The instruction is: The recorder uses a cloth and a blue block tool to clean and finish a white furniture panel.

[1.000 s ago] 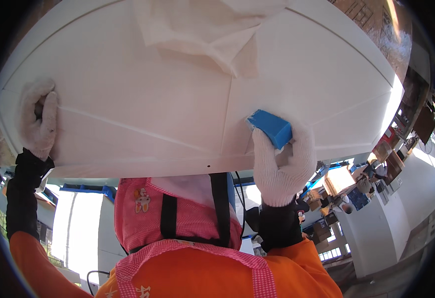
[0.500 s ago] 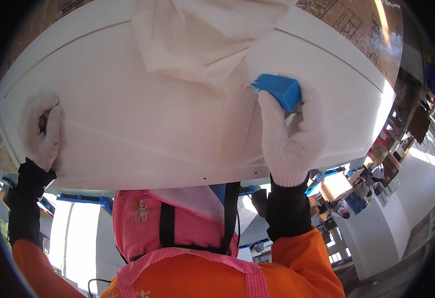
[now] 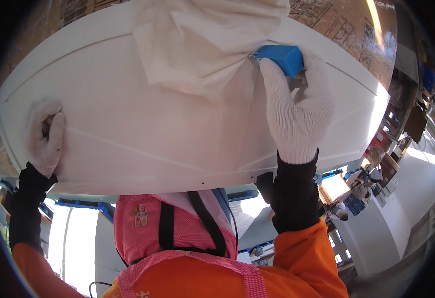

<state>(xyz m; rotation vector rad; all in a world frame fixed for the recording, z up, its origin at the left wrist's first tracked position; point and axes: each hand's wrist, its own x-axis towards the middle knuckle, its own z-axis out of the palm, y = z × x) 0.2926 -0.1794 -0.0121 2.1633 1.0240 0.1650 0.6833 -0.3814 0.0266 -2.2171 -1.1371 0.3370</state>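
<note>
A large white panel (image 3: 143,134) with a curved, grooved far edge spreads in front of me. My right hand (image 3: 301,121), in a white knit glove, grips a blue block (image 3: 286,58) between thumb and fingers. That block rests against the panel beside a crumpled cream cloth (image 3: 197,44), and pale specks cling to its left end. Over at the panel's left side lies my left hand (image 3: 46,136), also gloved. Its fingers are curled toward the thumb around a small dark gap; whether anything is inside cannot be made out.
Beyond the panel is a brown surface (image 3: 346,25) with dark printed markings. A pink apron or bag (image 3: 145,231) with black straps hangs at my front, below the panel's near edge. Workbenches and people (image 3: 364,186) are in the background at right.
My right hand has pushed the blue block farther away and slightly right, up beside the cloth's edge. My left hand keeps its curled pose, shifting slightly in the view.
</note>
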